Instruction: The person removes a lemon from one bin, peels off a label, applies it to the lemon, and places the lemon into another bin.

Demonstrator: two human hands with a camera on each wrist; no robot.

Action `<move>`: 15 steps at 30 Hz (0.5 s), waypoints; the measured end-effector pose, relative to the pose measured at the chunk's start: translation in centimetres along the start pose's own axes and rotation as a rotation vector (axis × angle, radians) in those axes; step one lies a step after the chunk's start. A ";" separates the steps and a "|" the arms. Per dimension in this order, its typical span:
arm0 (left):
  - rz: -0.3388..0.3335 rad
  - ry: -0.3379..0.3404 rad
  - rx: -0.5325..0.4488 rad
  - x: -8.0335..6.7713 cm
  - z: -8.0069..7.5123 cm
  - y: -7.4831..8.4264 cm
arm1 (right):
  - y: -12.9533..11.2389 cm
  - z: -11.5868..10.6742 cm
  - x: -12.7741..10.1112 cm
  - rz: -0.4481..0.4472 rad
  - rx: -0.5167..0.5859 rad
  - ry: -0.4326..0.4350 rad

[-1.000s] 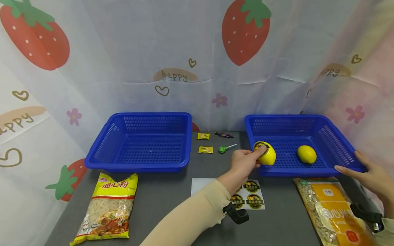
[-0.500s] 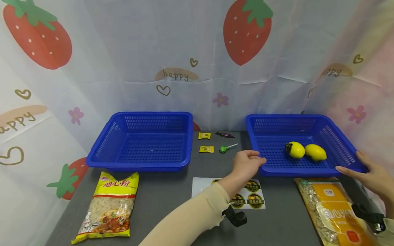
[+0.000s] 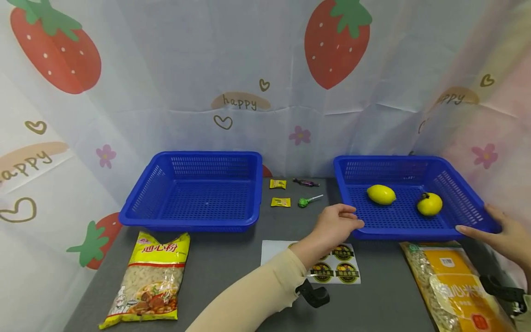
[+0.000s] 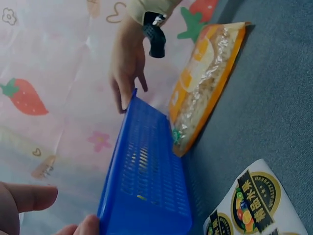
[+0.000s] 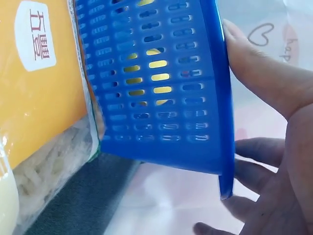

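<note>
Two lemons lie apart in the right-hand blue basket: a plain lemon (image 3: pixel 381 195) towards the left and a lemon with a dark round sticker (image 3: pixel 430 205) towards the right. My left hand (image 3: pixel 333 226) is at the front left of this basket (image 3: pixel 406 234). Its thumb (image 4: pixel 36 197) stands away from the fingers, whose tips are by the rim; nothing is pinched between them. My right hand (image 3: pixel 508 233) holds the front right corner, thumb (image 5: pixel 252 58) against the rim and fingers around the side. Under my left forearm, a sheet of round stickers (image 3: pixel 347 269) is partly hidden.
Another blue basket (image 3: pixel 188 223) stands at the left. Between the baskets lie two yellow wrapped sweets (image 3: pixel 280 202), a purple wrapped candy (image 3: pixel 306 183) and a green lollipop (image 3: pixel 304 202). Pasta bags flank the front: a yellow bag (image 3: pixel 151 281) and an orange bag (image 3: pixel 458 286).
My left hand has let go of the stickered lemon into the right basket. That lemon has rolled right, and the plain one now lies left of it. The right hand stays at the corner.
</note>
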State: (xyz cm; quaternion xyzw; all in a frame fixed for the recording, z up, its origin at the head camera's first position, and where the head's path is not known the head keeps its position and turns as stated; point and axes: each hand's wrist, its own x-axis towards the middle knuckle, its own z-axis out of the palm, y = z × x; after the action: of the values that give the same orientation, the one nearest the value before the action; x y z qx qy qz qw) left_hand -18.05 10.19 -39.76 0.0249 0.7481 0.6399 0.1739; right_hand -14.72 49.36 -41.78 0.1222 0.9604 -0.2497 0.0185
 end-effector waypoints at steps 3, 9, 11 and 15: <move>0.044 -0.060 0.035 -0.3 -1.1 -0.1 | -0.7 0.0 -0.2 -0.065 -0.060 0.084; 0.161 -0.166 0.076 -1.1 -4.2 -0.7 | -2.9 0.2 -0.9 -0.191 -0.071 0.223; 0.194 -0.189 0.082 -1.6 -5.5 -0.9 | -3.7 0.3 -1.4 -0.227 -0.051 0.258; 0.239 -0.209 0.090 -3.1 -8.5 -1.2 | -5.3 0.8 -2.4 -0.285 -0.009 0.292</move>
State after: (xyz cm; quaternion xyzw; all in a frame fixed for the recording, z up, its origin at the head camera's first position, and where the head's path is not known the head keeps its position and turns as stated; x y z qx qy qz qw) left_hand -17.46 1.13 -39.16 0.1878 0.7456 0.6158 0.1721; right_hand -13.73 43.97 -39.69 0.0198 0.9616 -0.2249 -0.1561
